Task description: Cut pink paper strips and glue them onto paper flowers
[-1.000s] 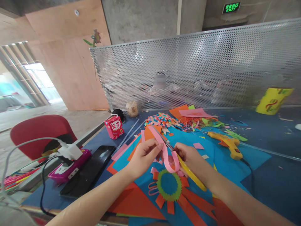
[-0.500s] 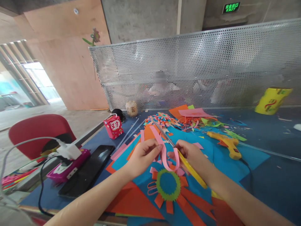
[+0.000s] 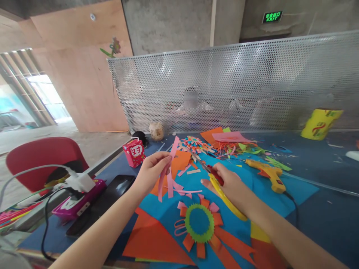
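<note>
My left hand [image 3: 155, 168] pinches a pink paper strip [image 3: 174, 147], whose upper end sticks up above the fingers while its tail hangs below them. In my right hand [image 3: 224, 179] is a pair of scissors [image 3: 224, 196] with yellow and red handles, the blades pointing away to the upper left, apart from the strip. Below the hands lies a paper flower [image 3: 199, 221] with a blue centre, a green fringed ring, and orange and pink paper loops and tabs. Blue paper sheets [image 3: 235, 164] lie under it, with pink scraps and orange paper [image 3: 157, 239] around.
A yellow glue gun [image 3: 267, 173] with its cord lies at the right. Behind are a finished-looking multicoloured paper flower [image 3: 196, 144] and paper scraps [image 3: 244, 149]. At the left are a phone [image 3: 103, 203], a purple power strip [image 3: 75, 203] and a red drink box [image 3: 134, 151]. A perforated metal screen [image 3: 157, 86] stands behind.
My left hand has moved left with the pink strip, away from the scissors. The strip's looped end no longer hangs between the hands. My right hand stays nearly in place.
</note>
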